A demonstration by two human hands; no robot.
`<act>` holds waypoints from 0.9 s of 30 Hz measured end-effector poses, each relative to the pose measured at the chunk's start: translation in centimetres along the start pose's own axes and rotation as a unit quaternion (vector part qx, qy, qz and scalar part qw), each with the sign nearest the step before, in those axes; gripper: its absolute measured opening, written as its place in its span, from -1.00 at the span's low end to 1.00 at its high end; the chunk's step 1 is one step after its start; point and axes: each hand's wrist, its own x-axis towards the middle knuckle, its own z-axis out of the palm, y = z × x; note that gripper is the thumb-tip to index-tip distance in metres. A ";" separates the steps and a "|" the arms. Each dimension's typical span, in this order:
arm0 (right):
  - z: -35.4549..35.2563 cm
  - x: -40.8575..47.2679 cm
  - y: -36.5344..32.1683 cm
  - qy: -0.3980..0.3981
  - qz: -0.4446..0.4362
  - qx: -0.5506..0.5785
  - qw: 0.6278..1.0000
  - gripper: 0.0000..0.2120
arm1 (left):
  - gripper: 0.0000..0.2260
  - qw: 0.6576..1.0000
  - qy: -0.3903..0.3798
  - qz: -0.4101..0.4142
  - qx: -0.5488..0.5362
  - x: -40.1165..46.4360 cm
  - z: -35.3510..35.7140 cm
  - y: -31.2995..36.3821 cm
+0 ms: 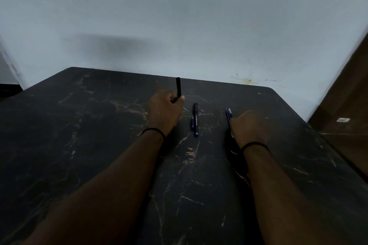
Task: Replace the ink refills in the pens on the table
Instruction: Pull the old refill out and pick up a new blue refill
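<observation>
My left hand point(166, 110) is closed around a black pen point(178, 87) that sticks upright out of the fist. A second black pen with a blue end point(195, 119) lies on the dark marbled table point(99, 125) between my hands, and a small blue end piece point(192, 121) lies just left of it. My right hand point(249, 127) rests on the table with its fingers curled over thin purple-blue refills point(228, 115), whose tips poke out past the knuckles. How firmly the refills are gripped is hidden by the hand.
A pale wall point(179, 26) rises right behind the table's far edge. A brown wooden panel point(342, 109) stands at the right, close to the table's corner. Both wrists wear a thin black band.
</observation>
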 end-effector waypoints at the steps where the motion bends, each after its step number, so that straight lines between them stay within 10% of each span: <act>1: 0.0 0.0 0.0 0.000 -0.001 -0.001 1.000 -0.77 | -0.75 1.000 -0.002 -0.003 -0.007 0.0 0.0 0.0; 15: 0.7 -0.6 -1.1 -0.076 -0.020 0.012 0.997 -0.71 | -0.70 1.000 -0.013 -0.001 0.003 0.1 -0.1 0.0; 27: 0.8 -0.5 -0.4 0.011 -0.035 -0.013 0.999 -0.60 | -0.74 1.000 -0.019 -0.020 -0.010 0.0 0.0 0.2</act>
